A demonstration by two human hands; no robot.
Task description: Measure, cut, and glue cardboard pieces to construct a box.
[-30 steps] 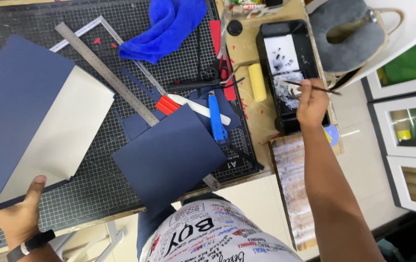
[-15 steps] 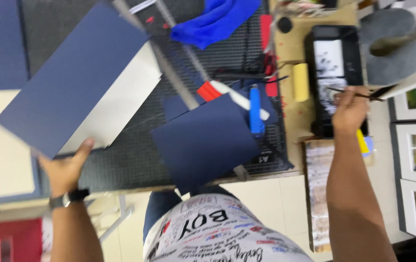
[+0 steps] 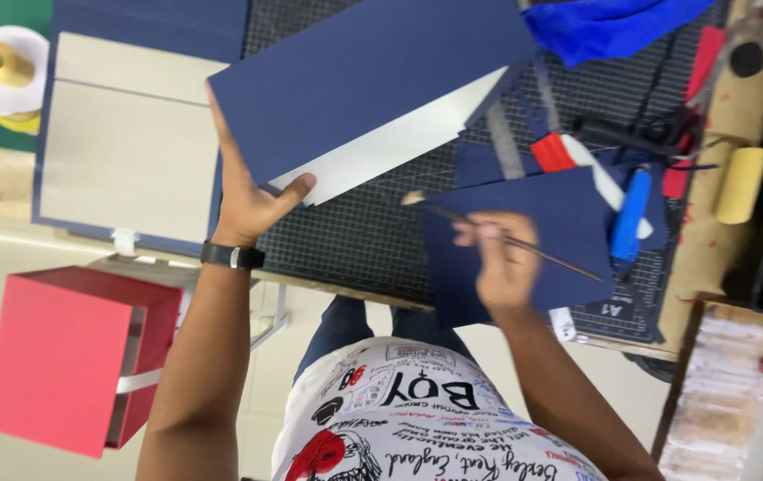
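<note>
My left hand (image 3: pixel 248 200) grips the navy board (image 3: pixel 364 85) at its lower edge, thumb on the pale underside, and holds it tilted above the black cutting mat (image 3: pixel 373 240). My right hand (image 3: pixel 502 263) is closed around a thin brush (image 3: pixel 506 239); the bristle tip points toward the pale edge of the board but I cannot tell if it touches. Under this hand lies a loose navy sheet (image 3: pixel 568 223) near the front edge of the mat. A metal ruler (image 3: pixel 511 147) and a blue-handled knife (image 3: pixel 631 214) lie on the mat beside the sheet. A yellow roller (image 3: pixel 742 184) rests further right. A red box (image 3: pixel 70 356) stands below the bench's left end.
</note>
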